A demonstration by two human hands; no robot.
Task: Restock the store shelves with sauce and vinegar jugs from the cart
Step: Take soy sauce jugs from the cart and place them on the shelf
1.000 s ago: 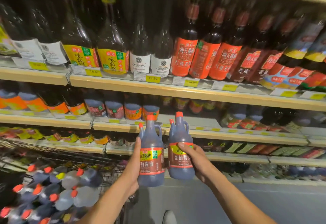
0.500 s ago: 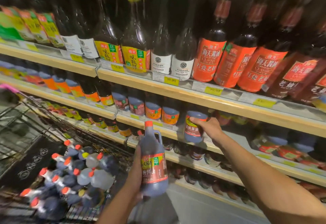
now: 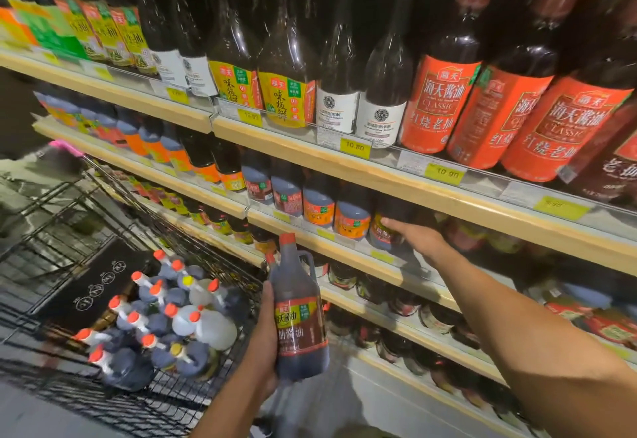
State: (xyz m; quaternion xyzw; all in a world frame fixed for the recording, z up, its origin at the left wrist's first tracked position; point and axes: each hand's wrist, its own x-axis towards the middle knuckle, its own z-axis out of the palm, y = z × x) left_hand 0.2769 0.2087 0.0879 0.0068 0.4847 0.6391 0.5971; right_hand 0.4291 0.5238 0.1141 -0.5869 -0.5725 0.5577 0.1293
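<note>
My left hand (image 3: 264,341) grips a dark soy sauce jug (image 3: 300,320) with a red cap and a red-green label, upright in front of the lower shelves. My right hand (image 3: 418,238) reaches under the second shelf board and holds a second dark sauce jug (image 3: 383,230), which stands on the shelf (image 3: 344,252) at the right end of a row of similar jugs. My thumb lies across its label; the other fingers are hidden behind it. The wire cart (image 3: 179,241) at lower left holds several more capped jugs (image 3: 165,327), dark and pale.
Tall sauce bottles with orange labels (image 3: 437,103) and yellow labels (image 3: 286,99) fill the top shelf above yellow price tags. Lower shelves (image 3: 406,327) carry more dark bottles. A dark box (image 3: 100,286) lies in the cart. The floor runs along the shelf base.
My right hand has carried its jug from beside the other one up to the second shelf and set it in the row. The left hand's jug stayed low. My view swung left.
</note>
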